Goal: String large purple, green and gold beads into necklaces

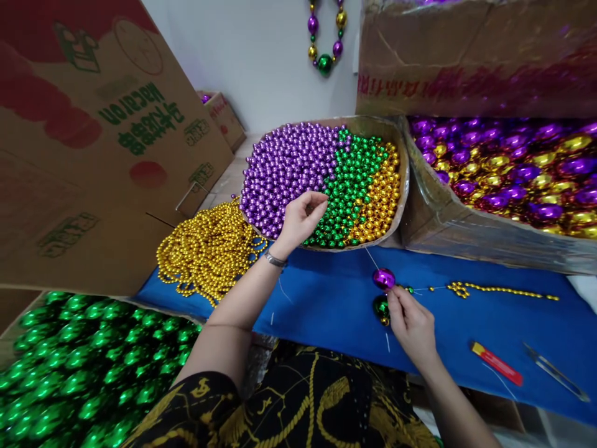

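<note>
Left fingers pinched among purple beads; right fingers clamped on strand beside purple ball.

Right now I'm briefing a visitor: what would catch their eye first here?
The tray at centre, heaped with purple, green and gold beads, with the left hand reaching into it. Below right, the right hand pinches a large purple bead over the blue cloth; shiny green balls fill the lower left.

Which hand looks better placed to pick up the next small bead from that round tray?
Probably the left hand: its fingertips rest on the small beads in the tray, while the right hand is occupied holding the large purple bead.
</note>
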Motion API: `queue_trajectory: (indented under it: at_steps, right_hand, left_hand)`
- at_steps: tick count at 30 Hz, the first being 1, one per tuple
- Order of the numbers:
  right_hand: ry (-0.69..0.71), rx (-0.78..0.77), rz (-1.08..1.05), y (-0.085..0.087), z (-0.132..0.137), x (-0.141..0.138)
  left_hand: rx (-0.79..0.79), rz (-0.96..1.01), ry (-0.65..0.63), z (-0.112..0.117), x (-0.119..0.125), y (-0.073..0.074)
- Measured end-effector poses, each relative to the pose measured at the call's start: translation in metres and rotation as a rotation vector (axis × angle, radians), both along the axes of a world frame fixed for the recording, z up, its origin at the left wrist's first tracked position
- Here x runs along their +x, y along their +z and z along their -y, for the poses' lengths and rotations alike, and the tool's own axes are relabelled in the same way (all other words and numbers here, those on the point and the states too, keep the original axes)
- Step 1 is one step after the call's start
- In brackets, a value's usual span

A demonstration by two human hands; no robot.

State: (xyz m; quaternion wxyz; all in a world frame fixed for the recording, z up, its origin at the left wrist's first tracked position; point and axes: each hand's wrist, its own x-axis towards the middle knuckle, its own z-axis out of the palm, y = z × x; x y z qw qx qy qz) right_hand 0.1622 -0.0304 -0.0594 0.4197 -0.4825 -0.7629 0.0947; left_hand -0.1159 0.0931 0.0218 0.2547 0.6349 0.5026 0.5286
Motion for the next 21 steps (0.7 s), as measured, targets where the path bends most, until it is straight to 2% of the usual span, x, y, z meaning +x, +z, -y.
queue_trajectory:
  at_steps: [4,7,9,17,19,21]
  right_hand:
    - [0.001,0.02,-0.01,0.0,-0.001,0.001]
    - [0.007,0.019,-0.009,0.003,-0.001,0.0]
    - [0.006,0.01,-0.01,0.006,-0.001,0.001]
    - [-0.006,0.012,-0.001,0.005,-0.001,0.003]
    - [-0.009,0.006,0.006,0.005,-0.003,0.001]
    - [-0.011,0.011,0.005,0.006,-0.004,-0.001]
  left_hand:
    - [0.089,-0.323,0.07,-0.032,-0.008,0.001]
    - [0.093,-0.578,0.057,-0.05,-0.003,-0.001]
    - [0.082,-0.678,0.03,-0.056,0.003,-0.004]
    - [0.105,-0.826,0.019,-0.068,0.011,-0.009]
    - [0.079,-0.808,0.007,-0.07,0.012,-0.006]
    - [0.061,-0.708,0.007,-0.068,0.015,-0.002]
